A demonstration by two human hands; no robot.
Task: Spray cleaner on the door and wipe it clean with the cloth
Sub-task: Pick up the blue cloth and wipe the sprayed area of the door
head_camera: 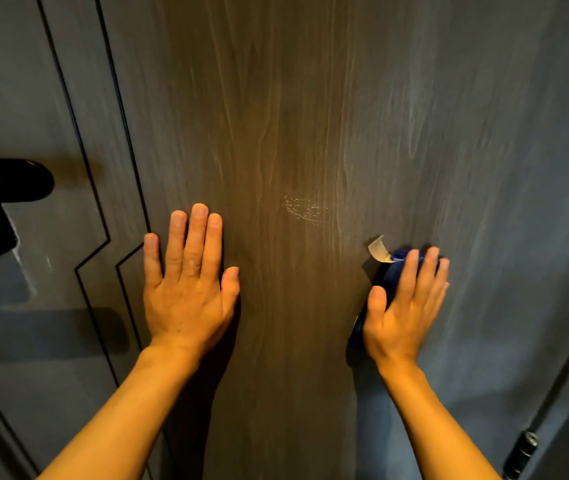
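Note:
A dark wood-grain door (293,98) fills the view. My left hand (188,282) lies flat against it, fingers spread, holding nothing. My right hand (404,303) presses a blue cloth (388,271) against the door at the right; a pale tag (379,250) sticks out from the cloth's top edge. A small patch of white spray droplets (302,208) sits on the door between and slightly above the two hands. No spray bottle is in view.
A black door handle (6,188) juts out at the left edge, beside thin black inlay lines (110,202) running down the door. A black hinge (522,452) shows at the lower right by the door's edge.

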